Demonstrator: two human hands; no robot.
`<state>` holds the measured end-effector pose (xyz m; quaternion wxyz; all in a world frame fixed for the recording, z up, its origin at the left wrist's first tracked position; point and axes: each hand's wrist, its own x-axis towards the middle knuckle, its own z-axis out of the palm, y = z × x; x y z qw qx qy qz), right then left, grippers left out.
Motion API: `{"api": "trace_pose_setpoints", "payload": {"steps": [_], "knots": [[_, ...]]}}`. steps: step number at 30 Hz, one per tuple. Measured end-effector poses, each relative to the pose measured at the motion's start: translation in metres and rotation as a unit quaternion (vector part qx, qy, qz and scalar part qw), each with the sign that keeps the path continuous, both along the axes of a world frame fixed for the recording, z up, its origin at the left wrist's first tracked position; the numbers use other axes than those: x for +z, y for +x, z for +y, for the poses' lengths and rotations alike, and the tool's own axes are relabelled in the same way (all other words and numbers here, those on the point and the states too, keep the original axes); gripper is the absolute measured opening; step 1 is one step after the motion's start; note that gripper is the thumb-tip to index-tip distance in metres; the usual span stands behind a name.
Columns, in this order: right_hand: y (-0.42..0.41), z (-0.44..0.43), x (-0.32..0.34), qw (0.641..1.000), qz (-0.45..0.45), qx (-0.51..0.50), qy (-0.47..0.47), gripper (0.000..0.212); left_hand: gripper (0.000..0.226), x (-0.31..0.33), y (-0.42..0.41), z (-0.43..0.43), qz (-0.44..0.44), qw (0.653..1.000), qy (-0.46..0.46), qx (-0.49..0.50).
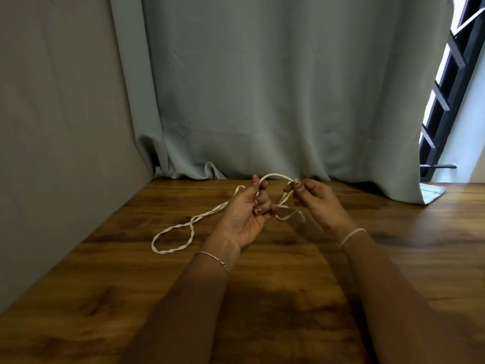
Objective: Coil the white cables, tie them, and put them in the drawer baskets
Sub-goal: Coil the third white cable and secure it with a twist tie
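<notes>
A white twisted cable [172,239] lies partly on the wooden table [262,298], its loose end forming a loop at the left. My left hand [246,214] is raised above the table with its fingers curled round the cable. My right hand [317,200] pinches the same cable a short way to the right. An arch of cable [275,176] spans between the two hands, and more strands hang looped below them. No drawer or basket is in view.
A grey-green curtain [262,101] hangs along the table's far edge, its hem resting on the wood. A grey wall [52,127] borders the table on the left. A window with dark bars [451,82] shows at the right. A band circles my right wrist.
</notes>
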<state>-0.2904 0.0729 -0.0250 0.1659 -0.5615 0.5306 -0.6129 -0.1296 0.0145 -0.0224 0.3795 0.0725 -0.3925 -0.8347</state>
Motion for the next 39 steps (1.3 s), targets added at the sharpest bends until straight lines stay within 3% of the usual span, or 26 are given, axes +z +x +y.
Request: {"api": "trace_pose_setpoints", "payload": {"steps": [7, 13, 18, 21, 23, 31, 33, 36, 39], "knots": [[-0.004, -0.007, -0.007, 0.973, 0.193, -0.121, -0.019, 0.020, 0.029, 0.002, 0.009, 0.001, -0.059, 0.992, -0.034, -0.108], [-0.002, -0.010, -0.004, 0.924, 0.321, -0.198, -0.059, 0.021, 0.041, 0.000, 0.008, -0.002, -0.121, 0.984, -0.044, -0.125], [0.006, -0.012, -0.006, 0.918, 0.344, -0.193, -0.038, 0.023, 0.038, 0.011, 0.001, 0.009, 0.013, 0.995, -0.003, -0.096], [0.012, -0.016, -0.010, 0.922, 0.359, -0.120, 0.076, 0.027, 0.036, 0.015, -0.001, 0.000, 0.129, 0.989, 0.063, -0.038], [0.019, -0.019, -0.011, 0.909, 0.387, -0.082, 0.133, 0.027, 0.033, 0.014, 0.003, -0.009, 0.147, 0.986, 0.071, 0.023], [0.043, -0.009, 0.005, 0.875, 0.459, -0.023, 0.151, 0.009, 0.027, 0.008, 0.009, -0.027, 0.093, 0.981, -0.005, 0.173], [0.048, -0.005, 0.008, 0.877, 0.458, -0.005, 0.144, 0.023, 0.028, 0.006, 0.009, -0.031, 0.071, 0.978, -0.045, 0.193], [0.052, 0.002, 0.012, 0.874, 0.470, -0.021, 0.124, 0.024, 0.031, 0.003, 0.003, -0.033, -0.042, 0.957, -0.146, 0.247], [0.050, 0.007, 0.015, 0.848, 0.516, -0.110, 0.057, 0.017, 0.029, -0.003, -0.004, -0.031, -0.187, 0.899, -0.281, 0.279]]}}
